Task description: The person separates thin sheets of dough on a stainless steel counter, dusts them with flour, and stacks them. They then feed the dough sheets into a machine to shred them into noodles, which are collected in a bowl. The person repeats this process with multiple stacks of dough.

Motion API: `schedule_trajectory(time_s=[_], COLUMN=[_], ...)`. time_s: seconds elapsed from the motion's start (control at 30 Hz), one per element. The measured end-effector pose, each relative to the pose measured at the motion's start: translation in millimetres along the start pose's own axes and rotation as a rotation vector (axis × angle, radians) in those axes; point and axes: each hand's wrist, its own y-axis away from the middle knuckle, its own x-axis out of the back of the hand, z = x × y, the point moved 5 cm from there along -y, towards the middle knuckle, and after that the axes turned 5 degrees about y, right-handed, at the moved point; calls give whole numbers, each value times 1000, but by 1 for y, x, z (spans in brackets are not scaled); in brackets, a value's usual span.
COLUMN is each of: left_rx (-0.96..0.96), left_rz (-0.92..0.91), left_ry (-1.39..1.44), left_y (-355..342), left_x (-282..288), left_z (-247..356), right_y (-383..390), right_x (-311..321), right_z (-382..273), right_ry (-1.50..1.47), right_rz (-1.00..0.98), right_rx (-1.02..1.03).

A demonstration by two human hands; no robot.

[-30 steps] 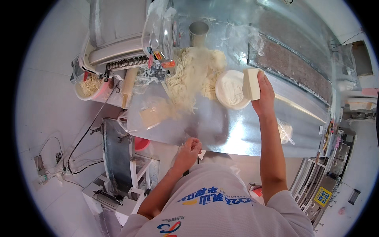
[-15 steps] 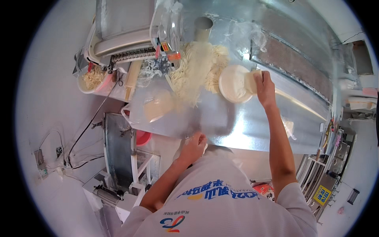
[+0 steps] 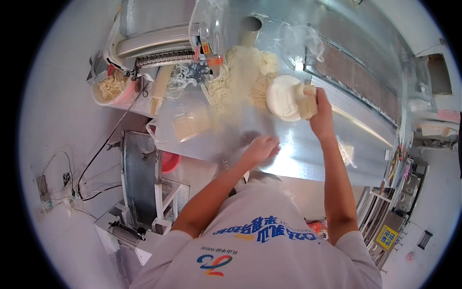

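Note:
My right hand (image 3: pixel 321 114) reaches far over a shiny metal table (image 3: pixel 308 149) and grips a pale cream block (image 3: pixel 308 101), pressing it against the rim of a round white bowl (image 3: pixel 283 96). Just left of the bowl lies a heap of pale fresh noodles (image 3: pixel 240 77). My left hand (image 3: pixel 261 148) hovers low over the table nearer to me, blurred, with its fingers curled down; I cannot tell whether anything is in it. A clear plastic bag with a pale slab inside (image 3: pixel 190 126) lies to its left.
A noodle machine with a metal roller (image 3: pixel 154 45) stands at the table's far left, beside a bowl of noodle scraps (image 3: pixel 113 86) and a wooden rolling pin (image 3: pixel 160 89). A metal cup (image 3: pixel 250 23) stands at the back. Another metal machine (image 3: pixel 139 178) with cables stands on the floor, lower left.
My left hand has moved from the table's near edge forward onto the tabletop. My right hand stays at the white bowl with the cream block.

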Motion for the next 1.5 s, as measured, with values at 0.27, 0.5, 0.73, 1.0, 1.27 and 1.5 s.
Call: schedule_trajectory(time_s=[0.27, 0.5, 0.73, 1.0, 1.27, 1.5], left_rx=[-140, -288, -497, -668, -830, -265], left_rz=[-550, -376, -213, -116, 10, -198], left_ry=[1299, 1041, 882, 457, -130, 926], left_y=[-48, 57, 63, 92, 114, 84], left_x=[-86, -96, -96, -103, -115, -92], left_z=[85, 167, 175, 188, 197, 162], right_y=[36, 55, 55, 65, 73, 68], right_x=[16, 35, 33, 28, 45, 55], right_z=[-41, -48, -41, -44, -70, -78], right_ry=[-129, -846, -499, -793, -579, -88], right_rz=[-50, -43, 36, 52, 136, -29], right_rx=[-82, -387, -114, -170, -103, -129])
